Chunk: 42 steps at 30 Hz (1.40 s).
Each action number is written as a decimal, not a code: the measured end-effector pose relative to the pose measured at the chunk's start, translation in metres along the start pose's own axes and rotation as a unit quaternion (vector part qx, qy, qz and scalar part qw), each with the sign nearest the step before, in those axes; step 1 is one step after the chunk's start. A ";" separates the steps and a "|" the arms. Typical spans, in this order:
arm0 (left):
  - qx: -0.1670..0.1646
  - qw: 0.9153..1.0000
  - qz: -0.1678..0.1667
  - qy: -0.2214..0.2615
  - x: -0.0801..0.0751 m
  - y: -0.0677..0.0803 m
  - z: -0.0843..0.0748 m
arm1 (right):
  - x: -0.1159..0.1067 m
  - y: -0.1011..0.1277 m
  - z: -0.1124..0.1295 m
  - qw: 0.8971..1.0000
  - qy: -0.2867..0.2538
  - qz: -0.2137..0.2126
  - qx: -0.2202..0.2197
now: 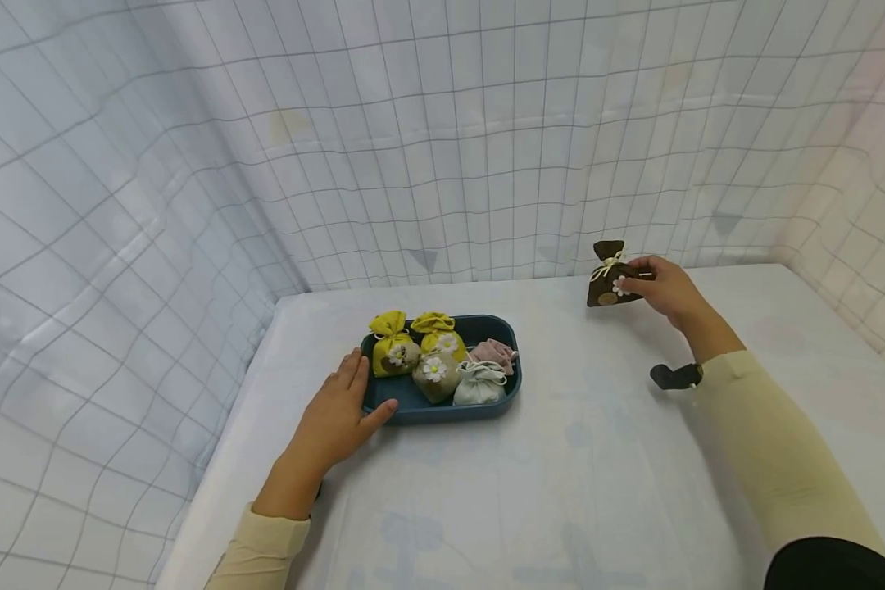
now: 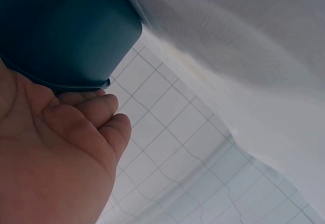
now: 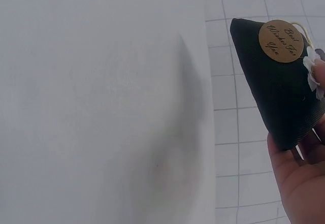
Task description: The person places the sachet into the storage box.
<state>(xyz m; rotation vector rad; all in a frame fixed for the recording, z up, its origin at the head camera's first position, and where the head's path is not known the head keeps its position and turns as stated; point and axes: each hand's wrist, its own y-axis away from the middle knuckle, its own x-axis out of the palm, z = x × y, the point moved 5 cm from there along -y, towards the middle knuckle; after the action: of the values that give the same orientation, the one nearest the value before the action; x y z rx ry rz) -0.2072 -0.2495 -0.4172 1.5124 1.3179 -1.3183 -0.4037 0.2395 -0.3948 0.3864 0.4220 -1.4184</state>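
A dark brown drawstring pouch (image 1: 606,283) with a pale cord and a white flower is gripped by my right hand (image 1: 664,287) at the back right. In the right wrist view, fingers and thumb hold the pouch (image 3: 279,87), its round tag reading "Best Wishes For You". My left hand (image 1: 335,414) rests along the left end of a dark blue tray (image 1: 442,416), fingers extended and thumb at the front rim. The left wrist view shows the hand (image 2: 61,142) against the tray's outer wall (image 2: 86,36). Inside are yellow pouches (image 1: 391,352), a beige pouch (image 1: 433,385), a pale green pouch (image 1: 479,387) and a pink pouch (image 1: 492,354).
A white cloth covers the table (image 1: 531,492). Checked white curtain (image 1: 487,164) hangs behind the table and along both sides, close to its back edge. A black strap piece (image 1: 674,377) sticks out by the right wrist. A black rounded object (image 1: 833,565) shows at bottom right.
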 end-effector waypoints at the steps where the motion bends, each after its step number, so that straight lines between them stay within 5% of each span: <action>1: 0.001 1.000 -0.001 -0.001 0.000 0.000 0.000 | 0.000 0.001 0.003 1.000 -0.001 0.000 -0.005; 22: -0.004 1.000 -0.001 -0.007 0.000 0.002 0.003 | 0.026 0.022 0.064 0.996 -0.028 0.018 -0.084; 42: 0.001 1.000 -0.003 -0.005 -0.004 0.002 -0.005 | 0.078 0.032 0.124 0.988 -0.061 0.073 -0.124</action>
<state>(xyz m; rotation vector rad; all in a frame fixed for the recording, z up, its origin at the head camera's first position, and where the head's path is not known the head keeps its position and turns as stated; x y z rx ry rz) -0.2044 -0.2460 -0.4123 1.5011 1.3161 -1.3298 -0.3578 0.1141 -0.3266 0.1252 0.4539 -1.2234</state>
